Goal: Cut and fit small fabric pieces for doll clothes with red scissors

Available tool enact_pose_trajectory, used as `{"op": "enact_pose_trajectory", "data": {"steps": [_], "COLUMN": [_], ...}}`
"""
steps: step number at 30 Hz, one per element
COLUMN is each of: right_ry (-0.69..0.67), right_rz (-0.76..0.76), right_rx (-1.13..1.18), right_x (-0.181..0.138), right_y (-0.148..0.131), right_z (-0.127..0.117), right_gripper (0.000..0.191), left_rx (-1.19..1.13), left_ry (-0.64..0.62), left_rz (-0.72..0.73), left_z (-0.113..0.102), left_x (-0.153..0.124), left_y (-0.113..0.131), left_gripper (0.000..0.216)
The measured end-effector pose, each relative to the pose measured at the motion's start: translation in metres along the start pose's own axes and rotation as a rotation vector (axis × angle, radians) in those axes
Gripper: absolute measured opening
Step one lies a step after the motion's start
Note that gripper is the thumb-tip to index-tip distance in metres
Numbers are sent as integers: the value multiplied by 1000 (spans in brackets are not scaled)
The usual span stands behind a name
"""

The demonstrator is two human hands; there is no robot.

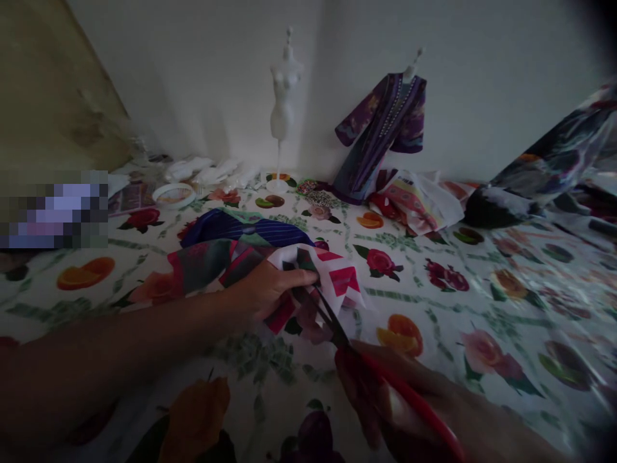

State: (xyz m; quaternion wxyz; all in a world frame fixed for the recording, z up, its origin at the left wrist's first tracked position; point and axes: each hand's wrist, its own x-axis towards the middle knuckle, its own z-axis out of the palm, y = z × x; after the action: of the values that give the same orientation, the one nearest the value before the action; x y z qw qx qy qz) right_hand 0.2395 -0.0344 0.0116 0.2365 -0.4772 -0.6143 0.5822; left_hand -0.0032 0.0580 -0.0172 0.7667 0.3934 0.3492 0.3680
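My left hand [267, 290] pinches a piece of white cloth with a pink and red pattern [344, 281], its thumb lying across the top. The cloth joins a bunched mass of dark green and red fabric [202, 267] and blue striped fabric [231, 228]. My right hand [385, 402] is closed around the loops of red-handled scissors [405, 392]. Their dark blades [321, 308] reach up into the edge of the white cloth, and the lower blade is partly hidden behind it. All this lies over a floral and fruit-printed tablecloth [424, 302].
A white dress form [282, 112] and a small purple robe on a second form [385, 132] stand against the wall. Nearby are white and pink fabric scraps [419, 206], a round white hoop [173, 195], and dark printed cloth [544, 161] at right.
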Motion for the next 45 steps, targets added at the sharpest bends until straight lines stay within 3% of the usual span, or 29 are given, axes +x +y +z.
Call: {"op": "enact_pose_trajectory", "data": {"steps": [3, 7, 13, 16, 20, 26, 32, 38, 45], "right_ry": [-180, -219, -191, -147, -197, -195, -237, -219, -195], "right_rz": [100, 80, 46, 60, 156, 215, 153, 163, 155], "right_rx": [-76, -84, -56, -86, -126, -67, -17, -66, -66], "right_x": [1, 7, 11, 10, 9, 11, 15, 12, 14], "right_y": [6, 1, -8, -10, -16, -10, -4, -10, -7], "right_z": [0, 3, 4, 5, 8, 13, 11, 10, 10], "right_gripper": [40, 41, 34, 42, 56, 60, 62, 58, 57], "left_rx": [17, 70, 122, 111, 93, 67, 28, 85, 74], "left_ry": [41, 62, 98, 117, 98, 80, 33, 49, 34], "left_rz": [62, 115, 204, 173, 130, 131, 77, 158, 155], "left_z": [-2, -6, -5, 0, 3, 1, 5, 2, -1], "left_x": [1, 5, 4, 0, -2, -1, -1, 1, 2], "left_y": [5, 5, 4, 8, 10, 6, 4, 2, 0], "left_gripper": [19, 18, 20, 20, 21, 24, 26, 22, 24]}}
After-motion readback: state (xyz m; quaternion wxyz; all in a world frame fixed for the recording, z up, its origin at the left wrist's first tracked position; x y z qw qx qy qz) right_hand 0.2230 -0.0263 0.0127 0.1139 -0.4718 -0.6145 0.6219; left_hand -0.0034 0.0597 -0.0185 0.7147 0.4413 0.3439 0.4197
